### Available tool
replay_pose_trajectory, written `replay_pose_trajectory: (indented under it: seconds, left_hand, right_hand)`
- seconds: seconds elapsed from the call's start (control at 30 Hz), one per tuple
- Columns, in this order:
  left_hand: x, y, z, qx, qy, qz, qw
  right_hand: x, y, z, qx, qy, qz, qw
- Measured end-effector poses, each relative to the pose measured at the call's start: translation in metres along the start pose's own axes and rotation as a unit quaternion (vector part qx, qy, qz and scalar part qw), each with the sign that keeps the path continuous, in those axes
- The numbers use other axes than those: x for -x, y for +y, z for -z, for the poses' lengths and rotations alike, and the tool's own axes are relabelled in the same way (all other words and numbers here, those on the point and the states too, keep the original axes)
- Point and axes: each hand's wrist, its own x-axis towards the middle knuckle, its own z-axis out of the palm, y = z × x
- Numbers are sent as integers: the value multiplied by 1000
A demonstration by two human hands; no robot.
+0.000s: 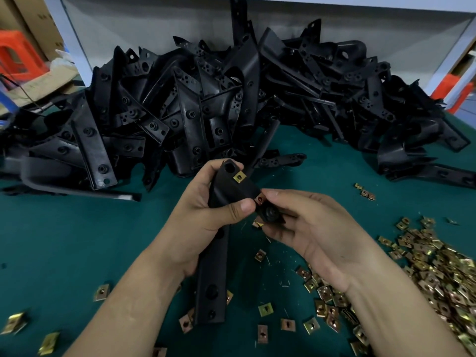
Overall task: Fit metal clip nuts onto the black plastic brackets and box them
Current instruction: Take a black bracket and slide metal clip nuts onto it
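My left hand (206, 212) grips a long black plastic bracket (212, 274) near its upper end, and the strip hangs down toward me. One gold clip nut (239, 177) sits fitted on the bracket's top tab. My right hand (309, 228) pinches a second clip nut (260, 200) against the bracket's right tab, thumb and fingers curled round it. Another clip nut (258, 223) shows under my right fingers; I cannot tell whether it is held.
A big heap of black brackets (219, 99) fills the back of the green table (64, 240). A pile of loose clip nuts (438, 274) lies at the right, and single nuts (101, 292) are scattered near the front. Cardboard and an orange stool (20, 55) stand at far left.
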Motion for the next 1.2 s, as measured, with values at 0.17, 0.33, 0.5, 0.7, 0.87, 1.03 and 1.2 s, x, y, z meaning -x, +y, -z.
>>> replay_pose_trajectory:
  seconds: [0.17, 0.33, 0.5, 0.7, 0.87, 1.03, 1.2]
  left_hand:
    - [0, 1, 1, -12, 10, -12, 1000]
    - [1, 2, -1, 40, -1, 31, 999]
    - [2, 4, -4, 109, -19, 102, 989]
    - [1, 3, -4, 113, -30, 118, 986]
    - [0, 3, -4, 95, -36, 107, 989]
    - [3, 8, -11, 94, -51, 107, 989]
    - [16, 19, -45, 63, -79, 120, 988]
  right_hand:
    - [0, 2, -1, 15, -6, 31, 999]
    - [-2, 4, -1, 2, 13, 39, 999]
    - [-1, 1, 3, 28, -18, 52, 998]
    - [3, 0, 8, 146, -29, 93, 984]
    - [9, -9, 7, 282, 6, 132, 950]
    - [22, -27, 4, 320, -15, 89, 943]
    - [56, -33, 15, 319, 34, 124, 939]
